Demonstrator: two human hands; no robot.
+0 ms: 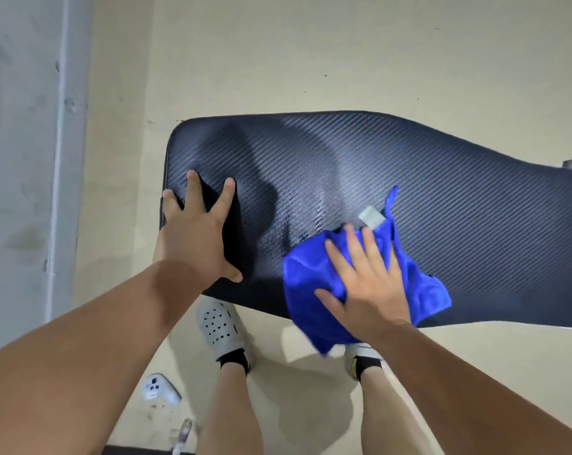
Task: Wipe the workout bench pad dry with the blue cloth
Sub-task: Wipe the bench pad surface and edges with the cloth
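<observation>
The black workout bench pad [409, 178] with a woven carbon pattern stretches from centre left to the right edge. A crumpled blue cloth [310, 280] with a white tag lies on the pad's near edge, one corner hanging over it. My right hand [366, 277] presses flat on the cloth with straight, spread fingers. My left hand [195, 231] rests flat on the pad's left end, fingers spread. A wet-looking sheen shows on the pad between the two hands.
Beige floor surrounds the bench. My two feet in white perforated clogs [220, 326] stand just below the pad's near edge. A small white device [158, 389] lies on the floor at lower left. A pale wall and pipe [64, 159] run along the left.
</observation>
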